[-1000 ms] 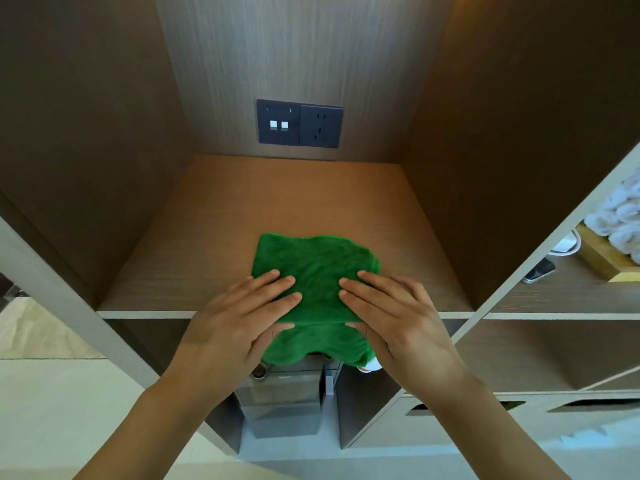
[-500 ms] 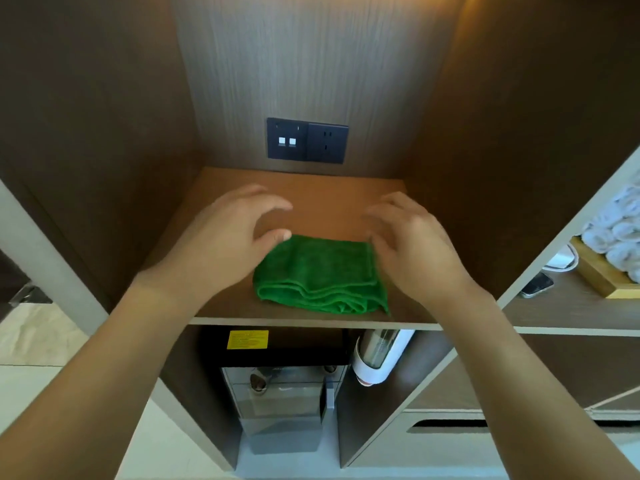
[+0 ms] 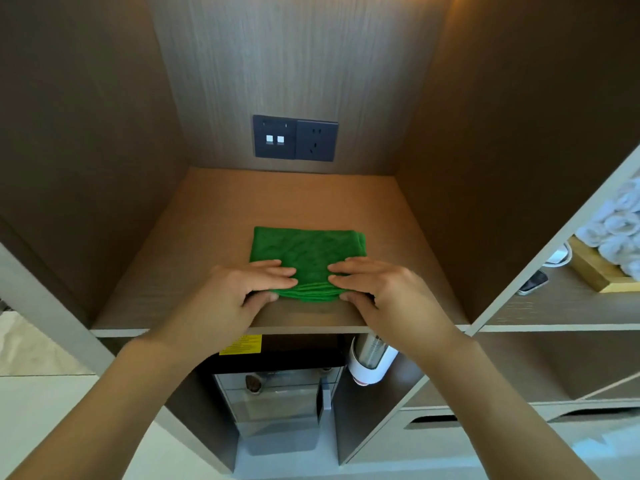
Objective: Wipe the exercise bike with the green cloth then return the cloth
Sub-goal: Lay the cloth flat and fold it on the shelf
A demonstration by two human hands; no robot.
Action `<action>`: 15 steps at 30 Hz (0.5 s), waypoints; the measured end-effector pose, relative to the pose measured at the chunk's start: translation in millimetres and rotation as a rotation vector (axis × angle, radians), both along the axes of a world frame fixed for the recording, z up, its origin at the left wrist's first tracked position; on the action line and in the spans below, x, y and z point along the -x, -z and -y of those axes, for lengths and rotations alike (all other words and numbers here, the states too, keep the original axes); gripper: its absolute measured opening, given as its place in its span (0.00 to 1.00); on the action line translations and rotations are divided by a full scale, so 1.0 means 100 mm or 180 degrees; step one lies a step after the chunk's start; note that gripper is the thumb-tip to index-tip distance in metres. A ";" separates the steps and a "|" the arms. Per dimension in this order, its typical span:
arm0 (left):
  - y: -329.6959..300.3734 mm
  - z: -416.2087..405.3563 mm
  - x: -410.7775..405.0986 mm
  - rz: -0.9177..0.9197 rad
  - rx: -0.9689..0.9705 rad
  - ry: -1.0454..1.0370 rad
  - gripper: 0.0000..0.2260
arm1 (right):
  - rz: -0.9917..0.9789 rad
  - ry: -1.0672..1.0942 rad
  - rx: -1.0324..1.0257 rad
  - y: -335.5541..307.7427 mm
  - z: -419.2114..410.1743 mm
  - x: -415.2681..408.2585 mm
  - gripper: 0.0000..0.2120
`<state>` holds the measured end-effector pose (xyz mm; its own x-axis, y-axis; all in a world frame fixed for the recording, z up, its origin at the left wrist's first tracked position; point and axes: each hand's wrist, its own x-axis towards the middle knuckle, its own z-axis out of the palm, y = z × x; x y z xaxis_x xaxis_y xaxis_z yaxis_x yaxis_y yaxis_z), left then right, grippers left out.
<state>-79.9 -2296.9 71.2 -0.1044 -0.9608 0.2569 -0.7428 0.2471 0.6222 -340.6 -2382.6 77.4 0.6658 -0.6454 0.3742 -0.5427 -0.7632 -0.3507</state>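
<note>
The green cloth lies folded flat on the wooden shelf of a tall open cabinet bay, toward the front middle. My left hand rests on its near left part with straight fingers on top and the thumb against the front fold. My right hand mirrors it on the near right part, fingers flat and thumb at the front edge. The cloth's near corners are hidden under my hands. No exercise bike is in view.
A dark switch and socket panel sits on the bay's back wall. Below the shelf stand a water dispenser and a cup holder. The shelf to the right holds a tray of rolled white towels and a phone.
The cloth went from hanging over the shelf's front edge to lying folded fully on the shelf. My hands moved from its far edge back to its near edge.
</note>
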 end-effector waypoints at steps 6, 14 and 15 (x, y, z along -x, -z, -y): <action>-0.07 0.58 0.02 0.0369 -0.0128 0.0191 0.16 | -0.0398 0.0609 0.0193 -0.04 0.41 -0.05 0.15; -0.11 1.38 0.19 0.0969 -0.0134 0.0062 0.20 | -0.1167 0.1597 0.0286 -0.27 0.94 -0.22 0.22; -0.13 1.44 0.23 0.1031 -0.0113 0.0048 0.20 | -0.1248 0.1704 0.0282 -0.29 0.97 -0.25 0.21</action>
<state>-102.7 -2440.5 84.1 -0.1894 -0.9663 0.1743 -0.9001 0.2419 0.3625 -315.4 -2479.3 106.7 0.3596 -0.9026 0.2365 -0.9291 -0.3698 0.0012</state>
